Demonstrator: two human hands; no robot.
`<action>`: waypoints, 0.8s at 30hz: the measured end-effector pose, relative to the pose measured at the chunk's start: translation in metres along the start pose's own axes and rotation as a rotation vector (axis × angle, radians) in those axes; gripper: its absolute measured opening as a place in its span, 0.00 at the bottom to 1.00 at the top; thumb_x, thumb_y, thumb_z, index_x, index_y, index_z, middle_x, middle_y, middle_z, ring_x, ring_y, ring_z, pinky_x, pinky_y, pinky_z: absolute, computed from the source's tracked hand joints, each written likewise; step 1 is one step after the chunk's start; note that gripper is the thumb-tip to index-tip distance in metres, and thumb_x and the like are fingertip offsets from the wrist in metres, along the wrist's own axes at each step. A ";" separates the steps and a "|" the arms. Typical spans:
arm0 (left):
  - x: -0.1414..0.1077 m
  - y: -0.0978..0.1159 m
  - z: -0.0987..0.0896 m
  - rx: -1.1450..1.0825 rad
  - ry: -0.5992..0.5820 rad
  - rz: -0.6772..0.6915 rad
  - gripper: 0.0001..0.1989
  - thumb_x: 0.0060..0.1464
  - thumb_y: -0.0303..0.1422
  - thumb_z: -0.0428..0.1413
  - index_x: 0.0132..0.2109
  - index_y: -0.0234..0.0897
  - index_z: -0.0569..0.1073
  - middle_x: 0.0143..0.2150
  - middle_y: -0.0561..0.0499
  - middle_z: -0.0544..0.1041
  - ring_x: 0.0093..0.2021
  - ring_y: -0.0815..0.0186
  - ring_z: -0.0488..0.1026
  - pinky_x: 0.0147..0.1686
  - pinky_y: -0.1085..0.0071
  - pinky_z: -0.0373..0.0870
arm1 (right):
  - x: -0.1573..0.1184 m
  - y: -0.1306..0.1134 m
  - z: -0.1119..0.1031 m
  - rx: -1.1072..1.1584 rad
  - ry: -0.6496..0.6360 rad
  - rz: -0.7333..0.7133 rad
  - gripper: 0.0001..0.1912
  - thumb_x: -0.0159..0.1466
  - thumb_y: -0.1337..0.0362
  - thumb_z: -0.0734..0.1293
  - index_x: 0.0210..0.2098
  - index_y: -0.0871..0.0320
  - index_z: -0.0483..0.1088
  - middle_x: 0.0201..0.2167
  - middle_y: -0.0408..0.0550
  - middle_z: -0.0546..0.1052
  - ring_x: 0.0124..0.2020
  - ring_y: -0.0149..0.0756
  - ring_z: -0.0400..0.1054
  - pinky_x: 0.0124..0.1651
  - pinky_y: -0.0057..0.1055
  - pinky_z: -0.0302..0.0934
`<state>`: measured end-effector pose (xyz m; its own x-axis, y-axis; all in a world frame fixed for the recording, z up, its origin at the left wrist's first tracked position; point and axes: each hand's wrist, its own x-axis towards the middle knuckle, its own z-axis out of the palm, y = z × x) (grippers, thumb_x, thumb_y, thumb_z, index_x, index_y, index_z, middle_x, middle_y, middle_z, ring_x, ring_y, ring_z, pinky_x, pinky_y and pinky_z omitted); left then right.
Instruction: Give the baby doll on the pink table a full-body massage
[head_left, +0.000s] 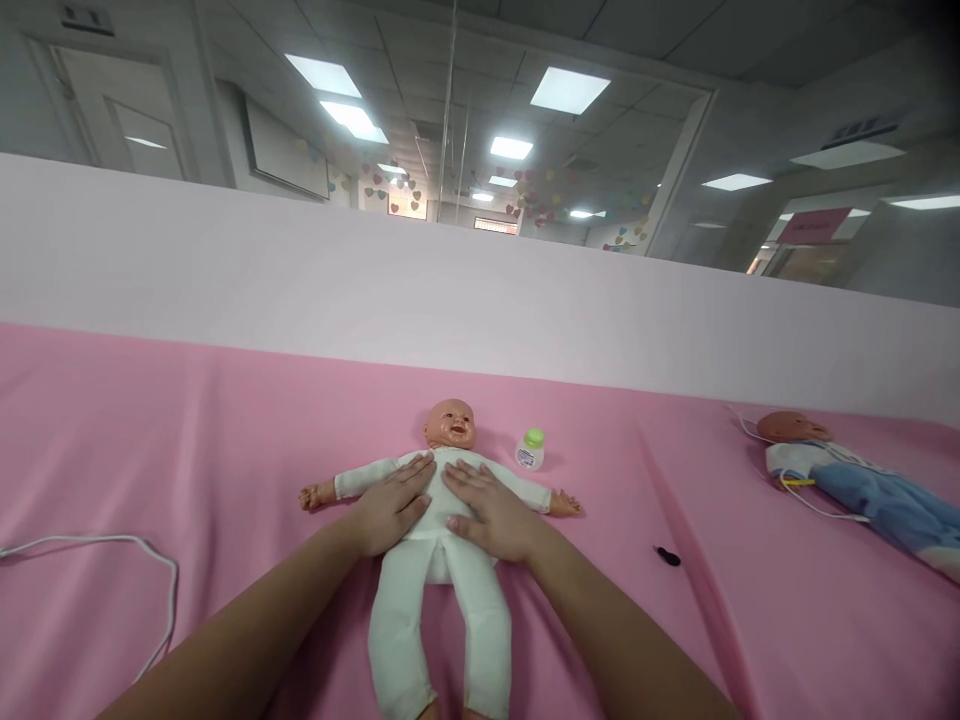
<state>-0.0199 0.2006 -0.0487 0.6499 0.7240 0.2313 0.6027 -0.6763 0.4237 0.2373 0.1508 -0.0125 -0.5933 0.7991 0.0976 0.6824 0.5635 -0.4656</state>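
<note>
A baby doll with a white cloth body lies on its back on the pink sheet, head away from me and arms spread. My left hand rests flat on the left side of its chest, fingers stretched out. On the right side of the chest lies my right hand, also flat, with its fingers extended. Neither hand grips anything. Beside the doll's head, to the right, stands a small clear bottle with a green cap.
Farther right is a second doll in blue clothes with thin tubing. A small black object lies between the dolls. At the left a white cable curves over the pink sheet. A white wall with glass above borders the back.
</note>
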 end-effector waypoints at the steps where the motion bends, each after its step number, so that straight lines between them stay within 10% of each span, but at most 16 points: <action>1: -0.001 0.001 -0.001 -0.001 0.002 0.000 0.33 0.73 0.48 0.41 0.77 0.37 0.56 0.79 0.45 0.51 0.78 0.55 0.47 0.75 0.53 0.48 | 0.002 0.007 -0.001 -0.014 0.010 0.048 0.44 0.73 0.37 0.56 0.77 0.58 0.46 0.78 0.52 0.47 0.80 0.48 0.37 0.79 0.53 0.31; 9: -0.003 0.014 -0.009 0.009 -0.014 -0.071 0.33 0.73 0.49 0.40 0.76 0.37 0.57 0.78 0.45 0.52 0.78 0.55 0.48 0.75 0.53 0.48 | -0.017 0.038 -0.002 -0.114 0.110 0.402 0.46 0.73 0.36 0.52 0.76 0.65 0.51 0.75 0.62 0.56 0.78 0.56 0.44 0.77 0.56 0.32; 19: -0.049 0.088 -0.043 0.049 -0.222 0.275 0.30 0.73 0.44 0.45 0.77 0.46 0.57 0.77 0.48 0.57 0.76 0.53 0.55 0.75 0.52 0.49 | -0.022 0.035 -0.001 0.061 0.079 0.219 0.65 0.55 0.31 0.73 0.77 0.59 0.46 0.77 0.60 0.50 0.79 0.56 0.40 0.77 0.59 0.26; 24: -0.027 0.084 -0.033 -0.020 -0.254 0.253 0.29 0.74 0.46 0.44 0.76 0.43 0.60 0.76 0.47 0.58 0.75 0.54 0.56 0.75 0.53 0.49 | -0.020 0.042 -0.001 0.092 0.083 0.219 0.66 0.51 0.34 0.77 0.77 0.58 0.47 0.77 0.60 0.51 0.78 0.57 0.41 0.77 0.59 0.27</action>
<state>-0.0025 0.1286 0.0097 0.8733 0.4753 0.1068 0.4003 -0.8252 0.3986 0.2776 0.1587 -0.0333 -0.3953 0.9168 0.0557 0.7470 0.3562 -0.5613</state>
